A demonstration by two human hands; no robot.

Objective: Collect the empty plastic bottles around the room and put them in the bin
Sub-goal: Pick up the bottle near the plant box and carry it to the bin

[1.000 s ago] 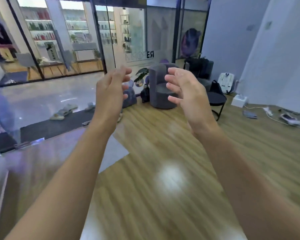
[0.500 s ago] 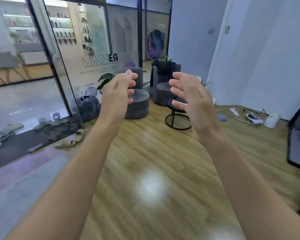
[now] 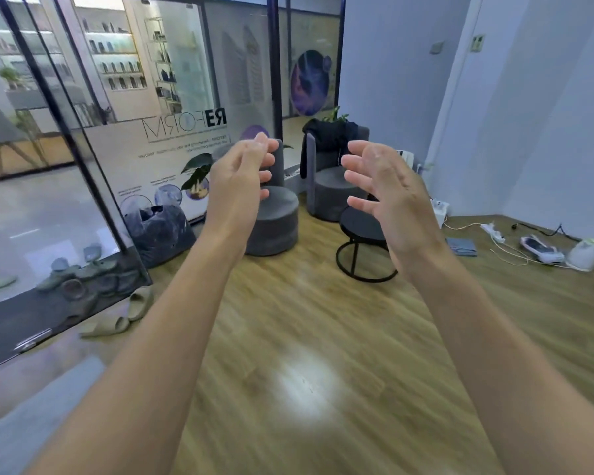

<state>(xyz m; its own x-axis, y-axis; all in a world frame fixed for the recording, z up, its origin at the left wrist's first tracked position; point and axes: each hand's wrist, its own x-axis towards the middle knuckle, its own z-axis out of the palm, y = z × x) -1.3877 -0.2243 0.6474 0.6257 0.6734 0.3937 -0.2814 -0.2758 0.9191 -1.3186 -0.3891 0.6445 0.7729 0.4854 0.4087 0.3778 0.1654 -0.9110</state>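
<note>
My left hand and my right hand are held up in front of me, palms facing each other, fingers curled and apart, with nothing in either. A dark plastic bag stands on the floor against the glass wall, left of the hands and well beyond them. I see no plastic bottle anywhere in the view.
Two grey armchairs and a small round black table stand ahead on the wooden floor. Slippers lie by the glass door at left. Cables, a power strip and small devices line the right wall.
The view has swung to the right: the chairs and table now sit nearer the centre and closer. Both hands keep the same raised, empty pose.
</note>
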